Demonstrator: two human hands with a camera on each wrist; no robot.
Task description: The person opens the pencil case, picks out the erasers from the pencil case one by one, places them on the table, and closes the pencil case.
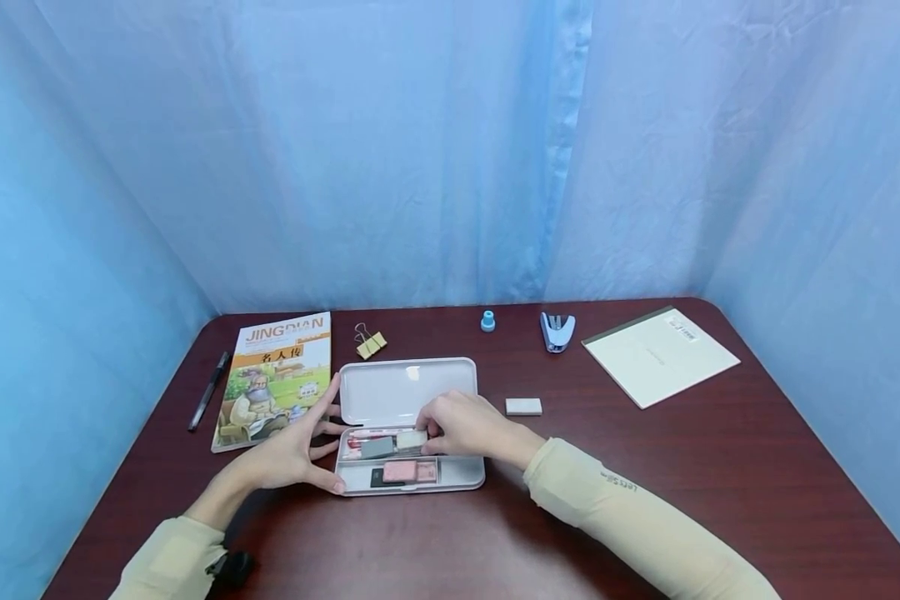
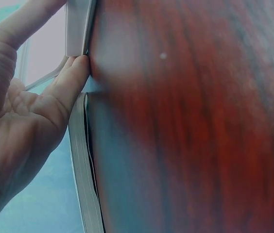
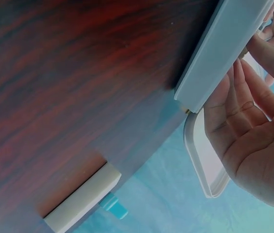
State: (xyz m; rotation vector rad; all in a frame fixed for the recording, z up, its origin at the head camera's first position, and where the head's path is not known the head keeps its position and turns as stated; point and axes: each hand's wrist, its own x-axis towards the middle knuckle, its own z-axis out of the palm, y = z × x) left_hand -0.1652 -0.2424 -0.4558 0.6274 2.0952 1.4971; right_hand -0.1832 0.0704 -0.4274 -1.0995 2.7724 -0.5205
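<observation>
A white pencil case (image 1: pixel 461 473) lies with its lid (image 1: pixel 375 392) raised at the back. Inside are a whitish eraser (image 1: pixel 408 439), a grey eraser (image 1: pixel 377 448), a pink block-shaped eraser (image 1: pixel 399 472) and a red-and-white pen-like item (image 1: pixel 355 443). My right hand (image 1: pixel 461 422) reaches over the case's right side and pinches the whitish eraser; its fingers partly cover it. At the left end, my left hand (image 1: pixel 288 454) spreads its straight fingers along the case's side, thumb at the front corner. In the left wrist view, a fingertip (image 2: pixel 81 63) meets the case's edge.
Left of the case are a book (image 1: pixel 270 383) and a black pen (image 1: pixel 210 390). A yellow binder clip (image 1: pixel 371 345), small blue item (image 1: pixel 487 321) and blue stapler (image 1: pixel 557 332) stand farther back. Rightward lie another white eraser (image 1: pixel 523 407) and a cream notebook (image 1: pixel 660 358).
</observation>
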